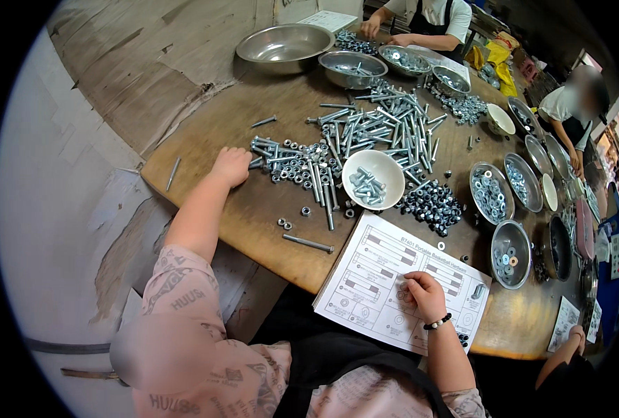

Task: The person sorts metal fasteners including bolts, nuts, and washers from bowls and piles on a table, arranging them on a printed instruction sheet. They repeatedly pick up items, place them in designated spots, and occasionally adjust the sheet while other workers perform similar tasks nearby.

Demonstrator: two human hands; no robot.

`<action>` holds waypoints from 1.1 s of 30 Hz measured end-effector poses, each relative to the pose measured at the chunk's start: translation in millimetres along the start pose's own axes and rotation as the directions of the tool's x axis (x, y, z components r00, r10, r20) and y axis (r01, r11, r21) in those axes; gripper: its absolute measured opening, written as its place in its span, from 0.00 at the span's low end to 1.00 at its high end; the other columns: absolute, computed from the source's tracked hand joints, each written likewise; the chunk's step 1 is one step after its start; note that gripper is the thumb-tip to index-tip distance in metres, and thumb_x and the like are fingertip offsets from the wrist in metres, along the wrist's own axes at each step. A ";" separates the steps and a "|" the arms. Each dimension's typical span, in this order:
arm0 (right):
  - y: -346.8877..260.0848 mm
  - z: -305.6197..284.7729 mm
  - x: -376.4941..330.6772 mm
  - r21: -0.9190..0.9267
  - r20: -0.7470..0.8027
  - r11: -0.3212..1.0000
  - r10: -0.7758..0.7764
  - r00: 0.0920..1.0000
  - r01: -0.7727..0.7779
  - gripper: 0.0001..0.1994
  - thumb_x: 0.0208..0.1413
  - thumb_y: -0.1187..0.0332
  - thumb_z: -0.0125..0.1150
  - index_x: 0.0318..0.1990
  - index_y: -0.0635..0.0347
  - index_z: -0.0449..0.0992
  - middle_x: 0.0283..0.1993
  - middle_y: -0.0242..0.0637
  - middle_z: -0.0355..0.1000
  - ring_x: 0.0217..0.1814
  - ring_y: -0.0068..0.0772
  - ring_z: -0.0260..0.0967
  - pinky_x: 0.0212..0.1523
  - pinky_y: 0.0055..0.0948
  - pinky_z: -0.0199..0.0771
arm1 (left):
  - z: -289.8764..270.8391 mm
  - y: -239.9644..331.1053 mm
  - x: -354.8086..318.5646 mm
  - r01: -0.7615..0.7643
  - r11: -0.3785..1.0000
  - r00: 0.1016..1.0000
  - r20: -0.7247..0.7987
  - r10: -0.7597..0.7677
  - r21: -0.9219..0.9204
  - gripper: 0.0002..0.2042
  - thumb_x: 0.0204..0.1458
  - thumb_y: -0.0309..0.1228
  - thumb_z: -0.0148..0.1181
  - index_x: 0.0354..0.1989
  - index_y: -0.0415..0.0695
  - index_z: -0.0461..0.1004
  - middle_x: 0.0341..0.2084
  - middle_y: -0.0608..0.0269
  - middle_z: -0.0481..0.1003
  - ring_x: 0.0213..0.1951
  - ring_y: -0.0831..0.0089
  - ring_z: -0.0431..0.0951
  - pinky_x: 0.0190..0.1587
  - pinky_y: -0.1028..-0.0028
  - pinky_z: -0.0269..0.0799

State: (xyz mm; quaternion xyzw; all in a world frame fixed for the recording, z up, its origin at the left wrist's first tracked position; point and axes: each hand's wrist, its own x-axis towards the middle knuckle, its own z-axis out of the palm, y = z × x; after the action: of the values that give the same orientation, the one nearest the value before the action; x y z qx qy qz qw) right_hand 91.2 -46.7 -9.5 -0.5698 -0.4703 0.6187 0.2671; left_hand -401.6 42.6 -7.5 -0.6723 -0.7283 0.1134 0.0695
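Right hand: right hand (424,294) rests on the instruction sheet (372,279), fingers curled down onto the paper, pinching nothing that can be made out; a dark bead bracelet (438,322) sits at the wrist.
Instruction sheet: white printed page with drawings of parts, lying at the near edge of the wooden table (219,132), one corner hanging over it.
Left hand: left hand (231,166) lies knuckles up on the table, fingers bent at the edge of the bolt heap; whether it grips anything I cannot tell.
Bolt heap: a pile of bolts and nuts (299,167) just beside the left hand, loose nuts scattered toward the sheet.
Single bolt: one long bolt (308,243) lies apart, between the heap and the sheet.
White bowl: white bowl (373,179) holds a few bolts, standing right of the heap.
Black nuts: a mound of dark nuts (431,205) just beyond the sheet's far corner.
Long bolts: a bigger spread of long bolts (386,125) behind the white bowl.
Steel bowls: small steel bowls with washers (491,191) and mixed parts (510,254) to the right; a large empty steel basin (284,47) at the far side.
Others: another person (421,24) works at the far end of the table.
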 end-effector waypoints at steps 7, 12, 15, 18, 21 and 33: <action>-6.2 2.4 6.2 -0.051 0.069 0.996 -0.075 0.995 0.079 0.08 0.53 0.72 0.52 0.39 0.67 0.72 0.24 0.29 0.67 0.20 0.15 0.60 0.21 0.16 0.61 | -41.9 43.5 -37.5 0.057 0.872 0.937 -0.275 -0.215 -0.486 0.08 0.48 0.31 0.51 0.36 0.43 0.69 0.31 0.54 0.73 0.37 0.56 0.73 0.38 0.62 0.68; -12.3 8.1 2.9 -0.361 0.125 0.860 -0.337 0.933 0.359 0.09 0.50 0.70 0.56 0.38 0.63 0.73 0.28 0.34 0.70 0.26 0.23 0.66 0.27 0.22 0.66 | -78.5 156.8 -73.1 -0.313 0.681 0.949 -0.251 0.192 -0.662 0.09 0.44 0.29 0.55 0.35 0.44 0.70 0.33 0.57 0.68 0.38 0.58 0.70 0.40 0.65 0.67; -19.4 20.1 -6.8 -0.518 0.182 0.723 -0.428 0.885 0.457 0.09 0.45 0.69 0.59 0.36 0.59 0.73 0.28 0.37 0.68 0.28 0.32 0.67 0.30 0.27 0.67 | -81.6 200.4 -97.5 -0.431 0.624 0.880 -0.151 0.450 -0.652 0.08 0.44 0.31 0.55 0.35 0.46 0.71 0.33 0.59 0.68 0.38 0.59 0.70 0.40 0.65 0.67; -16.4 26.1 -18.9 -0.639 0.208 0.653 -0.362 0.908 0.407 0.10 0.44 0.66 0.61 0.34 0.56 0.72 0.30 0.36 0.67 0.30 0.36 0.67 0.31 0.31 0.68 | -74.1 224.1 -112.0 -0.484 0.533 0.765 -0.039 0.643 -0.694 0.11 0.43 0.32 0.57 0.37 0.45 0.71 0.34 0.59 0.69 0.38 0.60 0.71 0.40 0.65 0.67; -5.8 31.0 -22.9 -0.726 0.226 0.548 -0.380 0.897 0.415 0.11 0.42 0.63 0.62 0.33 0.55 0.72 0.30 0.37 0.67 0.32 0.39 0.67 0.32 0.33 0.69 | -64.3 231.4 -111.7 -0.495 0.508 0.747 -0.047 0.663 -0.705 0.14 0.42 0.32 0.59 0.39 0.46 0.71 0.36 0.60 0.69 0.40 0.61 0.70 0.42 0.66 0.67; -0.5 39.9 -36.5 -0.711 0.264 0.471 -0.509 0.819 0.522 0.20 0.37 0.59 0.66 0.38 0.57 0.69 0.31 0.37 0.67 0.34 0.40 0.68 0.33 0.34 0.69 | -49.2 221.0 -126.6 -0.701 0.449 0.676 -0.315 0.666 -0.554 0.20 0.36 0.36 0.64 0.41 0.47 0.71 0.37 0.63 0.69 0.44 0.67 0.68 0.46 0.68 0.59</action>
State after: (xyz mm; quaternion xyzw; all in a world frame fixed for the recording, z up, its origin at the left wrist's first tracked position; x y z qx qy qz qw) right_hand 60.5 -89.1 3.9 -0.4541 -0.8349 0.2583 0.1735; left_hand -165.3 -64.3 -10.7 -0.8909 -0.3861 -0.1388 -0.1948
